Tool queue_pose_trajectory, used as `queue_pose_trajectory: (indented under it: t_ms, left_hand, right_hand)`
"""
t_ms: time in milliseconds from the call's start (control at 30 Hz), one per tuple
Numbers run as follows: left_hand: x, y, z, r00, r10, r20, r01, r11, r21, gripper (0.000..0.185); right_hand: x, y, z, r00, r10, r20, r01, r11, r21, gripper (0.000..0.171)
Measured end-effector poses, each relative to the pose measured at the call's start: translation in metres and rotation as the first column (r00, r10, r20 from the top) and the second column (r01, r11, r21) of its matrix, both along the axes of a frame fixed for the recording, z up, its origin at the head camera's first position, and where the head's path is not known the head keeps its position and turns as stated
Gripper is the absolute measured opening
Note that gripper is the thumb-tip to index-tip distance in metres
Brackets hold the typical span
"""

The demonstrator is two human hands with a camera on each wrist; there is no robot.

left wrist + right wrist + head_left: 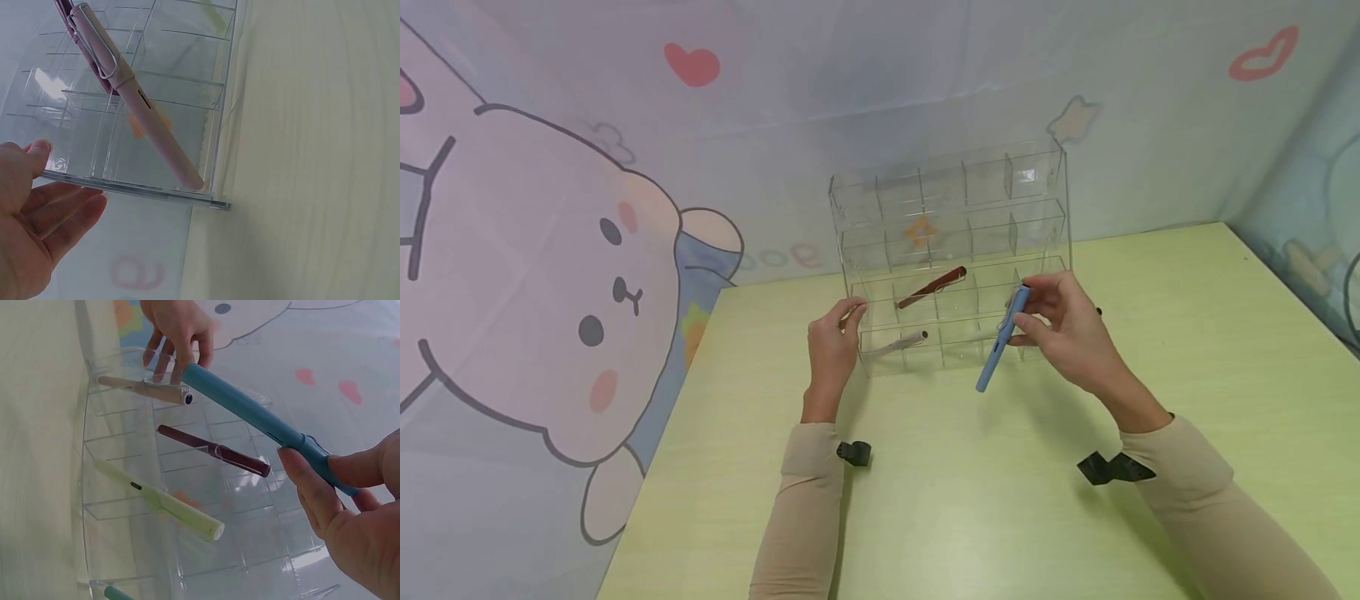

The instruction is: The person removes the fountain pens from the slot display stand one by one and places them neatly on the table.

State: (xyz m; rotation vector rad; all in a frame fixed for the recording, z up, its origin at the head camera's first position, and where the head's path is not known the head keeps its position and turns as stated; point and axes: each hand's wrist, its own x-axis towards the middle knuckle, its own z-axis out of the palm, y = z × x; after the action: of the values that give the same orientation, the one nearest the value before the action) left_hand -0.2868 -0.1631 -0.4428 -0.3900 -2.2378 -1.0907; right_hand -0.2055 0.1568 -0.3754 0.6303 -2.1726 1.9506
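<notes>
The right hand [1067, 333] pinches a light blue plastic pen [1002, 337] near its capped upper end, thumb on one side and fingers curled on the other, so the long smooth barrel hangs free and slants down toward seven o'clock, its lower tip above the pale green table [1187, 333] just in front of the rack. Holding it this high up the barrel probably leaves the free end clear to be aimed at a slot. The rack is a clear acrylic organiser [951, 250] with stepped tiers of small square compartments, glossy and thin-walled, standing at twelve o'clock from the person against the cartoon-printed backdrop [550, 275]. The left hand [833, 346] rests at the rack's nine o'clock side, fingers relaxed and nearly straight, their tips touching the front left corner and clamped on nothing; it seems to steady the light plastic frame so it does not slide. Just beside those fingers, a pale pink pen [898, 342] with a wire clip leans in the lowest row, its end poking out toward the left hand. One tier up, a dark maroon pen [932, 287] lies tilted across a compartment, tip toward two o'clock. The right wrist view shows a pale green pen [162, 501] in another compartment and, at the bottom edge, the tip of a teal pen [115, 592]. All the pens look alike in shape: slim, matte, rounded barrels with clips.
</notes>
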Motion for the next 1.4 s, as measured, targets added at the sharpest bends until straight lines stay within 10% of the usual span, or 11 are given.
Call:
queue_pose_trajectory:
  t_ms: [933,1400]
  left_hand:
    - [0.005,-0.001,-0.002,1.000,0.009,0.025,-0.009,1.000,-0.008,0.018]
    - [0.003,0.001,0.001,1.000,0.014,0.014,-0.014,1.000,-0.013,0.015]
  right_hand:
    - [0.000,-0.032,-0.040,0.900,0.217,0.378,-0.255,0.966,0.052,0.041]
    - [-0.006,-0.040,-0.060,0.833,0.156,0.530,-0.249,0.962,0.108,0.046]
